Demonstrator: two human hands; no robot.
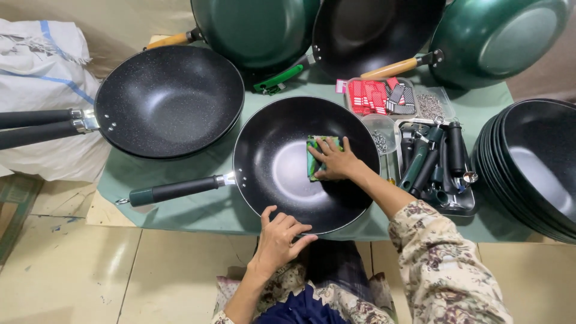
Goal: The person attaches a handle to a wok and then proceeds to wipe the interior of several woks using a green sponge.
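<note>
The black wok (288, 174) sits mid-table (198, 210), handle toward 9 o'clock. The right hand (336, 161) presses flat, fingers spread, on a green cloth (313, 157) inside it. The left hand (281, 237) grips the rim at 6 o'clock, fingers curled over.

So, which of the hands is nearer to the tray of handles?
Right. The right hand presses a green cloth inside the wok, beside the tray of handles. The left hand grips the wok's near rim, farther away.
</note>
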